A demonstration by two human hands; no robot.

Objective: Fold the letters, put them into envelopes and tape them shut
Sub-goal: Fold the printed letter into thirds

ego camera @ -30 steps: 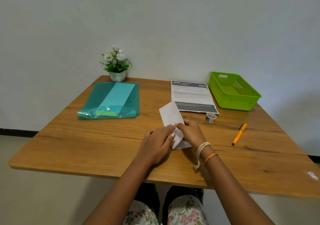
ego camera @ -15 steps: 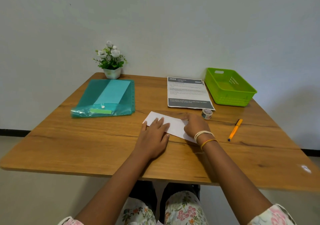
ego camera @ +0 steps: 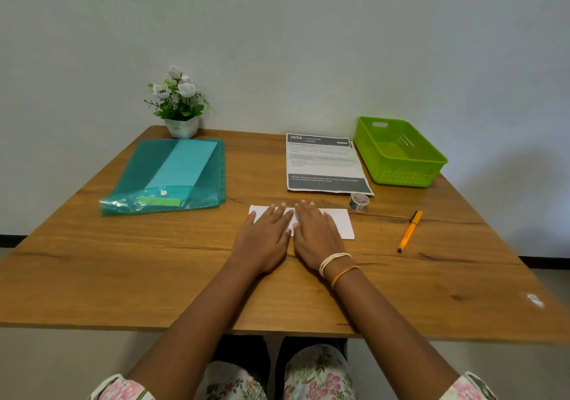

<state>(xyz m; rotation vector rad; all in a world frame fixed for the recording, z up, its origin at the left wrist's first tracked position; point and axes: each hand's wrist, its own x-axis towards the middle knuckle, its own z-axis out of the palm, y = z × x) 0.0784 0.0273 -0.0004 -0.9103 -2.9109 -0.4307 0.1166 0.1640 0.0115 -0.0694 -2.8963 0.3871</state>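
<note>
**Both palms flat on the folded letter**

The folded letter [ego camera: 339, 222], a white strip lying lengthwise across the middle of the wooden table [ego camera: 123, 276], sits under both hands. The left hand [ego camera: 265, 239] lies flat on its left part, fingers straight and spread a little, fingertips reaching the far edge of the paper. The right hand [ego camera: 314, 234] lies flat just beside it, thumbs close together, fingers straight and pressing down on the middle of the strip. Neither hand grasps anything; both are spread out and relaxed on the sheet. The right end of the letter sticks out bare past the right hand, and a small corner shows past the left one. The right wrist wears pale and orange threads.

Behind the folded letter, a printed sheet [ego camera: 324, 165] with dark bands at its top and bottom lies flat on the table. A small roll of tape [ego camera: 359, 202] stands just off that sheet's near right corner, near the far right corner of the folded letter but apart from it. An orange pen [ego camera: 409, 231] lies to the right, well apart from the letter. A green basket [ego camera: 398, 153] stands at the far right, beside the printed sheet. On the left lies a teal plastic folder [ego camera: 172, 177] with a pale sheet inside, and behind it, by the wall, a small pot of white flowers [ego camera: 179, 103].
</note>
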